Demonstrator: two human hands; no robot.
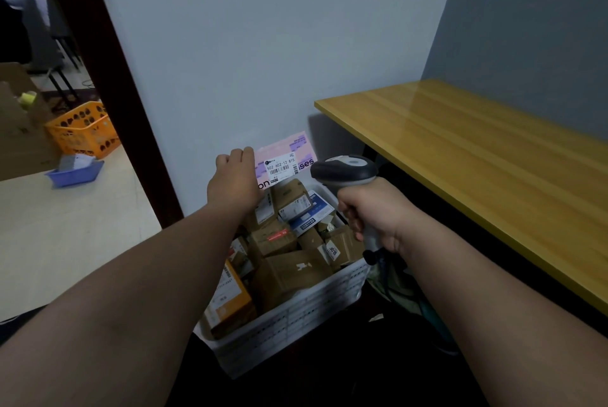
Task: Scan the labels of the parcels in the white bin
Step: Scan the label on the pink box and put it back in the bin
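A white bin (296, 317) on the floor against the wall is packed with several cardboard parcels (289, 271) and an orange box (230, 304). My left hand (235, 181) holds a flat pink parcel (289, 161) up above the bin's far end, its white barcode label facing me. My right hand (371, 214) grips the handle of a grey and black barcode scanner (345, 171). The scanner's head sits just right of the pink parcel and points toward it.
A yellow wooden table (477, 150) stands to the right, its edge close to my right arm. Behind the bin is a pale wall. At the left, past a dark door frame, are an orange crate (84, 130) and a blue tray (75, 173) on the floor.
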